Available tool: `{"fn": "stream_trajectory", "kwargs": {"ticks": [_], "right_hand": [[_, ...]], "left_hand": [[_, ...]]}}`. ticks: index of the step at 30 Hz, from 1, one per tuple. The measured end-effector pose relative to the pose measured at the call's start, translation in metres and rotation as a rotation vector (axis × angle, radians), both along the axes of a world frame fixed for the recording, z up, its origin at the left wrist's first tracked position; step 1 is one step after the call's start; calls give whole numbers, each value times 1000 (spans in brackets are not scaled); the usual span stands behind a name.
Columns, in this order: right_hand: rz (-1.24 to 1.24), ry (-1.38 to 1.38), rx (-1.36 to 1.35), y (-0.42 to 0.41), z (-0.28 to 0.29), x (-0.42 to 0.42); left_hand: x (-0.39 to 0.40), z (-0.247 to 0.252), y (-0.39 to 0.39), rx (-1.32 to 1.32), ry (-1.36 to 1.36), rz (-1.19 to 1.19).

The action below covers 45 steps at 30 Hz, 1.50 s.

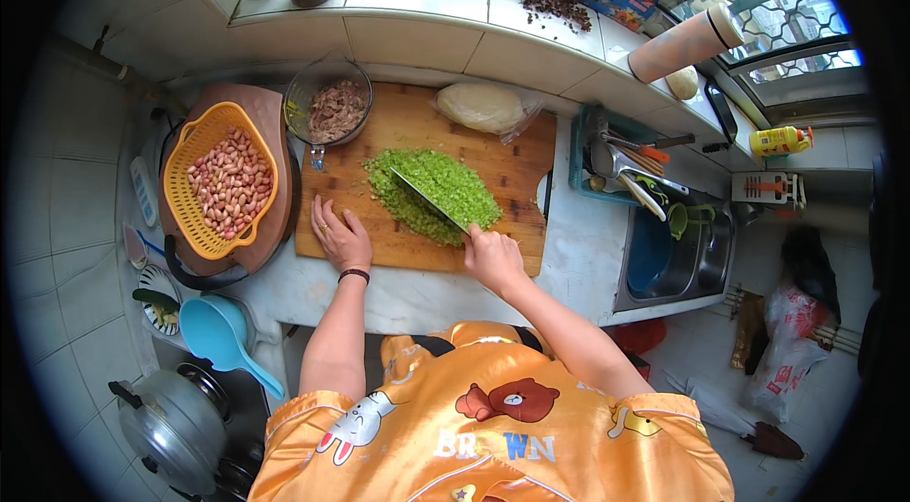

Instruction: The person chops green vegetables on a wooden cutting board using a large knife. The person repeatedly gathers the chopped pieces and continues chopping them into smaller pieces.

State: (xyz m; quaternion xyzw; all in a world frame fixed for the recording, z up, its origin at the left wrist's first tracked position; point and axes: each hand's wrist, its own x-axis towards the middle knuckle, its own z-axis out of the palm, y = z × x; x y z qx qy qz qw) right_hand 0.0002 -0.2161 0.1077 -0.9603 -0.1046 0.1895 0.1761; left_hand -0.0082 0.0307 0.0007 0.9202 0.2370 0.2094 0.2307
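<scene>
My right hand (492, 259) grips the handle of a kitchen knife (429, 201), whose blade stands in a heap of finely chopped green vegetable (448, 175). The heap lies mid-board on a wooden cutting board (341, 217). Flat on the board's left front part rests my left hand (343, 235), fingers apart and holding nothing. At the board's back left corner sits a clear bowl of minced meat (336, 109). A pale lump of dough in a plastic bag (480, 107) lies along the back edge. Part of the blade's lower edge is hidden in the green pieces.
Left of the board, an orange basket (178, 178) holds peanuts. A blue ladle (213, 335) and a metal pot (170, 431) are at the lower left. To the right stand a utensil basket (579, 153) and a steel sink (682, 281). A pink bottle (675, 47) is on the ledge.
</scene>
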Motion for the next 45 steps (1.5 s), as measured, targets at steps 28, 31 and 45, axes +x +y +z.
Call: {"fn": "stream_trajectory", "kwargs": {"ticks": [28,31,45], "right_hand": [[-217,-33,19,-20,5,12],[-206,-31,18,-17,13,11],[-139,-30,-7,-17,3,2]], "left_hand": [[1,4,0,-3,32,-5],[-2,2,-2,-12,25,6],[0,1,1,4,19,-8]]}}
